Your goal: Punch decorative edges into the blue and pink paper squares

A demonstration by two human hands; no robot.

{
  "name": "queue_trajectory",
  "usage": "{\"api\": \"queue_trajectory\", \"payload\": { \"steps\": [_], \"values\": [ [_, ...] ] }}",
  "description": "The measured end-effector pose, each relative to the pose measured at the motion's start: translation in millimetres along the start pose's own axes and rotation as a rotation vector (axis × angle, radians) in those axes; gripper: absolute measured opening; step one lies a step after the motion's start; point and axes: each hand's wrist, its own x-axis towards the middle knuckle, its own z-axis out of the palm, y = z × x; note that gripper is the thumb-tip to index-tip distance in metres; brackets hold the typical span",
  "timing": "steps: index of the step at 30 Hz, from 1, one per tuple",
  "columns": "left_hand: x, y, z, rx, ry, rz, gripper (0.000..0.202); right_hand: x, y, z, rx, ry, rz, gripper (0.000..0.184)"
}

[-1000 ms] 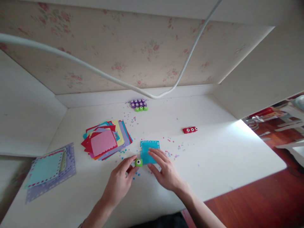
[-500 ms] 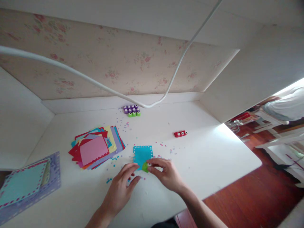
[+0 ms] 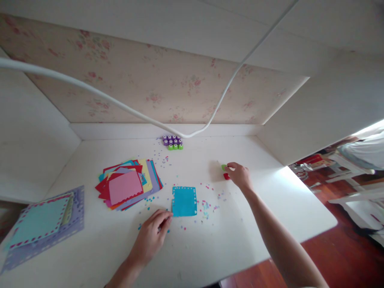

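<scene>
A blue square of paper (image 3: 184,202) lies flat on the white table, with small holes punched along its top, left and right edges. My left hand (image 3: 152,235) is curled, with thumb and fingers pinched at the paper's lower left corner. Farther right, my right hand (image 3: 239,176) grips a small green craft punch (image 3: 223,167) just above the table. Right under it is a red craft punch (image 3: 226,176), partly covered by my fingers; any others in that group are hidden.
Left of the blue paper lies a fanned stack of coloured sheets (image 3: 126,187). Purple and green punches (image 3: 173,143) stand in rows near the back wall. Bordered sheets (image 3: 39,224) lie far left. Paper bits (image 3: 205,208) are scattered about. A white cable (image 3: 141,117) hangs across the view.
My right hand has carried the green punch from the blue paper's lower edge to the right, beside the red punches. My left hand stays by the paper's corner, its fingers now closer together.
</scene>
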Motion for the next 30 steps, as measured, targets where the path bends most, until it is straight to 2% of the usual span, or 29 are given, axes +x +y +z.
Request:
{"api": "queue_trajectory", "payload": {
  "steps": [5, 10, 15, 18, 20, 22, 26, 30],
  "values": [
    [0, 0, -2.9, -0.003, -0.014, 0.001, 0.018, -1, 5, 10, -0.157, -0.021, 0.008, 0.030],
    [1, 1, -2.6, -0.032, -0.041, -0.019, 0.018, -2, 2, 8, -0.206, -0.028, -0.007, 0.032],
    [15, 9, -5.8, -0.092, -0.023, -0.057, 0.019, -13, -7, -4, -0.129, 0.130, -0.136, 0.036],
    [44, 14, -13.9, -0.021, 0.019, -0.046, 0.021, -39, -17, -7, 0.043, 0.122, -0.192, 0.033],
    [73, 14, -20.2, 0.120, 0.041, 0.000, 0.021, -65, -26, -1, 0.177, 0.005, -0.218, 0.034],
    [107, 10, -25.1, 0.387, 0.068, 0.068, 0.021, -95, -38, 10, 0.244, -0.134, -0.269, 0.034],
    [173, -7, -27.8, 0.545, 0.117, 0.064, 0.030, -146, -63, 41, 0.110, -0.186, -0.313, 0.046],
    [214, -26, -26.6, 0.649, 0.097, 0.096, 0.050, -169, -72, 61, 0.049, -0.177, -0.302, 0.064]
  ]
}}
